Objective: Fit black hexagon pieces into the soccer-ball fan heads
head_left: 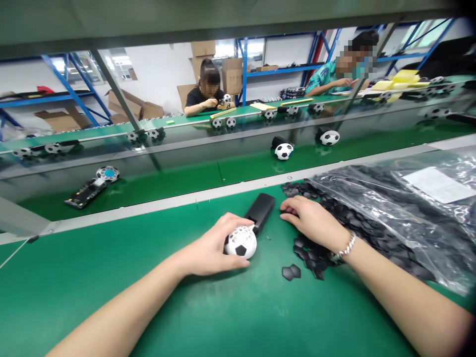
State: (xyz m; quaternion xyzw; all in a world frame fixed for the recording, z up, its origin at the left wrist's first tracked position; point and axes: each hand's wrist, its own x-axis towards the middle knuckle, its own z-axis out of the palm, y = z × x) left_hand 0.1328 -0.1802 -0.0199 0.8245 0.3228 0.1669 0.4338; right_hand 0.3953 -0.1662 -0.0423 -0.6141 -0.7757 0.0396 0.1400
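My left hand (210,248) is wrapped round a white soccer-ball-shaped head (243,246) with black pentagon patches. A black rectangular handle (261,210) joins the ball and lies on the green bench, angled away to the upper right. Just right of the handle, my right hand (314,222) is closed in a pinch at the edge of a heap of black pentagon pieces (357,223). A dark piece shows between its thumb and forefinger, its outline mostly hidden. Two loose pentagon pieces (291,271) lie nearer to me.
A clear plastic bag (420,213) of black pieces lies at the right. Beyond the bench's metal edge (186,202), a green conveyor carries an opened ball device (85,192) and more soccer-ball devices (284,150). Two people sit at the far bench; a slanted metal post (115,89) stands between.
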